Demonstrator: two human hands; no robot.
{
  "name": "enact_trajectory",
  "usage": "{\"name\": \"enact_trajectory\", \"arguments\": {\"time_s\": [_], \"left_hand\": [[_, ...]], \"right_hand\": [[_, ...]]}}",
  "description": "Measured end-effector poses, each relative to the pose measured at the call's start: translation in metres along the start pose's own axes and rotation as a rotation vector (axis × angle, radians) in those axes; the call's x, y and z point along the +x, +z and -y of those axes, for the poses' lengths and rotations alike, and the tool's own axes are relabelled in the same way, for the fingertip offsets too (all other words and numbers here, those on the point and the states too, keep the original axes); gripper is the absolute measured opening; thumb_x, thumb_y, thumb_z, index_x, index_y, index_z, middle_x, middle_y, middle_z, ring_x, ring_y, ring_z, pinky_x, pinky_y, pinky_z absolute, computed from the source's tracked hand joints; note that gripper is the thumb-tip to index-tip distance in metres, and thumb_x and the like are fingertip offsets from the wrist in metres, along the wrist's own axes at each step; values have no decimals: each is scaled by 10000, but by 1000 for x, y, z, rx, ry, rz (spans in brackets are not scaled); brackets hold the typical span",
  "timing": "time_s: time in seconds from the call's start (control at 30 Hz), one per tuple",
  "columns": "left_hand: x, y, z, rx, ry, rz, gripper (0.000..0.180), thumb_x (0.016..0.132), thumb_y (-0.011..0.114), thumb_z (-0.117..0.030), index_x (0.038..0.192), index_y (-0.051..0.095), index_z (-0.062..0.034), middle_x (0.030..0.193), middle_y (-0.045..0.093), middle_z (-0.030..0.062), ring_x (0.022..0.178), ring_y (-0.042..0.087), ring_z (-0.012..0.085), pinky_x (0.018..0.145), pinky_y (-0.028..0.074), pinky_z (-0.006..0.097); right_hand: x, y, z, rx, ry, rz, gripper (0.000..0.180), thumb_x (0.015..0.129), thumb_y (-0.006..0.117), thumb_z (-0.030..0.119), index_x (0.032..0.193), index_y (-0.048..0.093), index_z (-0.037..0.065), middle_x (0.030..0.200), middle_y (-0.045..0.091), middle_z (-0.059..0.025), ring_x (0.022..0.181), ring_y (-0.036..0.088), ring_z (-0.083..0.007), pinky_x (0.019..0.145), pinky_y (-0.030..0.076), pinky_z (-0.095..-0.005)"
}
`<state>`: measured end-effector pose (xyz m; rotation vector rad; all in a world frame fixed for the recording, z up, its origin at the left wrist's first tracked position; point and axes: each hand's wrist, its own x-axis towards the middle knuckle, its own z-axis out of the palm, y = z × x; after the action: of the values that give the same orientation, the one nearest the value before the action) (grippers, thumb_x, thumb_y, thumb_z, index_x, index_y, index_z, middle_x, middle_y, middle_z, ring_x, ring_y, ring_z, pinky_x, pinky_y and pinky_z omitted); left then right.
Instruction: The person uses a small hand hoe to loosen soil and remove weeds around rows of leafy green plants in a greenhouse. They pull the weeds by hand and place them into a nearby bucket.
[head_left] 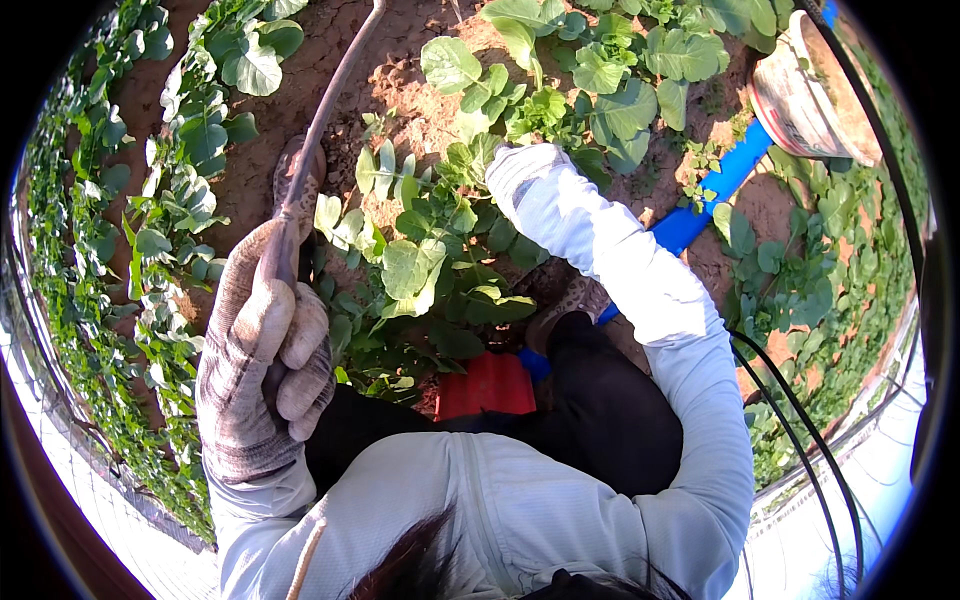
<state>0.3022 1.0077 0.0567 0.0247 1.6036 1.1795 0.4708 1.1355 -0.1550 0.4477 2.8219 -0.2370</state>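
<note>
My left hand (270,350), in a grey-white knitted glove, is closed around the thick end of a long, thin, slightly curved tool shaft (325,115). The shaft slants up past the top edge, so its far end is out of view. My right hand (523,172), in a pale sunlit glove, reaches forward into a clump of broad-leaved green plants (415,265). Its fingers look curled in at the leaves, and whatever they hold is hidden. More leafy plants (625,105) grow just beyond it.
A white bucket (808,95) stands tilted at the upper right. A blue strip (690,222) runs diagonally over the reddish soil. Near my legs sits a red object (486,385). Dense plant rows (190,150) line the left, and black cables (800,410) hang at the right.
</note>
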Motion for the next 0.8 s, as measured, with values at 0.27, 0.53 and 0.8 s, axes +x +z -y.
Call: {"name": "enact_trajectory", "arguments": {"time_s": [0.27, 0.53, 0.8], "left_hand": [[2, 0, 1, -15, -22, 32, 502, 850, 578, -267, 1264, 391, -52, 614, 397, -3, 351, 279, 21, 278, 203, 160], [3, 3, 1, -17, -14, 51, 493, 859, 567, -266, 1266, 388, -51, 615, 398, 1, 352, 281, 22, 280, 208, 157], [6, 5, 2, 18, -26, 47, 522, 852, 574, -281, 1268, 378, -35, 613, 398, -1, 354, 288, 16, 270, 213, 154]], "right_hand": [[5, -18, 8, -44, 81, 207, 237, 759, 520, 113, 964, 593, 16, 816, 638, -75, 722, 639, -197, 555, 501, -345], [11, -3, 5, 104, 193, 152, 127, 703, 593, 101, 809, 661, 85, 778, 656, -71, 763, 649, -223, 554, 502, -374], [8, 4, 1, 176, 191, 189, 177, 742, 577, 111, 885, 680, 97, 884, 673, -76, 826, 653, -242, 627, 519, -393]]}}
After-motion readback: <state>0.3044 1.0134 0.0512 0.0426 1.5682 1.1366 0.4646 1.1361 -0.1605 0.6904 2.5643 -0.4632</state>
